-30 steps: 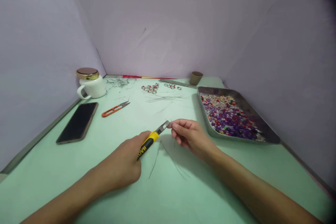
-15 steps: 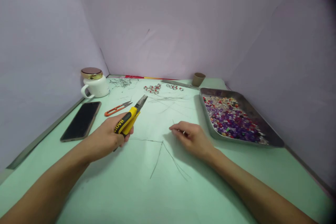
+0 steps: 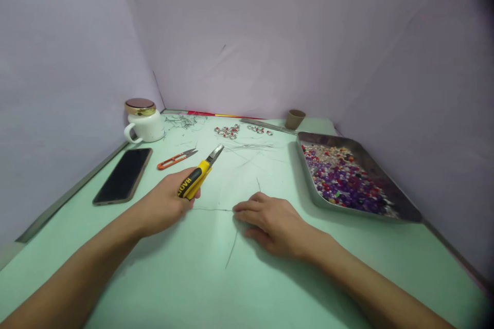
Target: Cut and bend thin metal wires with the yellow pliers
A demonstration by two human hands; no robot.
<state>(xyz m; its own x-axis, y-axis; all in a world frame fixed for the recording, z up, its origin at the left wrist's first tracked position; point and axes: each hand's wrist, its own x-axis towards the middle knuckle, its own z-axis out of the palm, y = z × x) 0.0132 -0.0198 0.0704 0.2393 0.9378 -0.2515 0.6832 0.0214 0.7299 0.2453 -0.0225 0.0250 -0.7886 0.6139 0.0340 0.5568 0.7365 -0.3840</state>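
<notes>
My left hand (image 3: pixel 168 204) is wrapped round yellow and black pliers (image 3: pixel 197 177), whose metal jaws point up and away to the right. A thin wire (image 3: pixel 211 209) runs along the table from beside this hand to the fingertips of my right hand (image 3: pixel 272 221). That right hand lies low over the table, its fingers pointing left onto the wire's branching part. One strand (image 3: pixel 231 251) comes out below the fingers, another (image 3: pixel 258 184) above them. The fingers cover the middle of the wire, and whether they pinch it is hidden.
Orange snips (image 3: pixel 176 158), a phone (image 3: pixel 123 176) and a lidded white mug (image 3: pixel 148 126) are at the left. Beaded pieces (image 3: pixel 227 131) and loose wires (image 3: pixel 252 146) lie further back. At the right stand a metal bead tray (image 3: pixel 314 199) and a brown cup (image 3: pixel 295 119).
My right hand has moved left and down onto the branching wire, with its fingers now covering the junction. My left hand, still round the pliers, has shifted slightly right. The view has shifted a little.
</notes>
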